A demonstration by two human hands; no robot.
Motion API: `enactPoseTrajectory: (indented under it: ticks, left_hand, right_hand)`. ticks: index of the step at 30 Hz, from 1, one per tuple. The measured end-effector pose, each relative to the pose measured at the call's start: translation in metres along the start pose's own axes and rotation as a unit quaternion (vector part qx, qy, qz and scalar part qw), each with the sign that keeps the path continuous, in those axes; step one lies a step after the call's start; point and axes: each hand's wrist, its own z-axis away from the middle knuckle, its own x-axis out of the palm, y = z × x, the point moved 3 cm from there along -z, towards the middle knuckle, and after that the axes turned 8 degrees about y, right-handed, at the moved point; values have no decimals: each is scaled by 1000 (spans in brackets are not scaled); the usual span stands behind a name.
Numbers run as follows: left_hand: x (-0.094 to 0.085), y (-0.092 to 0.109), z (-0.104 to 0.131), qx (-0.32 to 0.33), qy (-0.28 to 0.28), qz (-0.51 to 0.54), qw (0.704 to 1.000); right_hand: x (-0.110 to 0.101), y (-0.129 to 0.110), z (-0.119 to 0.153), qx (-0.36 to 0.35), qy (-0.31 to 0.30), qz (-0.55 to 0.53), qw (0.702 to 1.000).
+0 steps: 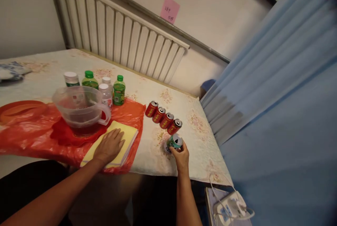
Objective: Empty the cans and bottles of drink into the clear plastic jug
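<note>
My right hand (pixel 182 155) is closed around a green drink can (pixel 173 142) with an opened top, close to the bed-like surface; whether the can touches it I cannot tell. Just beyond it, several red cans (pixel 166 121) stand in a slanting row, their tops opened. My left hand (pixel 110 145) lies flat, fingers stretched, on a folded yellow cloth (pixel 127 133). Behind that hand a clear plastic measuring jug (pixel 79 110) sits on a red base (pixel 61 134) whose shape is partly hidden.
A red plastic sheet (pixel 28 131) lies under the jug and cloth. Green-capped bottles (pixel 119 92) and white-capped containers (pixel 71 78) stand behind the jug. A radiator (pixel 126 32) lines the wall. On the right hang blue curtains (pixel 263 113), with a power strip (pixel 230 208) below.
</note>
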Motion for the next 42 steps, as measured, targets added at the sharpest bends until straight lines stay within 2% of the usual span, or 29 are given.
enactPoseTrajectory:
  ticks: [6, 11, 22, 30, 42]
  left_hand:
    - [3, -1, -1, 0, -3, -10, 1000]
    - [5, -3, -1, 10, 4, -7, 1000]
    - [5, -4, -1, 9, 4, 2, 1000]
    - [5, -4, 0, 4, 5, 11, 1000]
    - [2, -2, 0, 0, 0, -9, 1000]
  right_hand:
    - [-19, 26, -32, -6, 79, 11, 997]
    - [-21, 34, -51, -23, 101, 25, 994]
    - [-16, 47, -73, -59, 103, 53, 991]
    - [-8, 62, -82, -48, 99, 46, 993]
    - [-4, 65, -88, -41, 90, 31, 995]
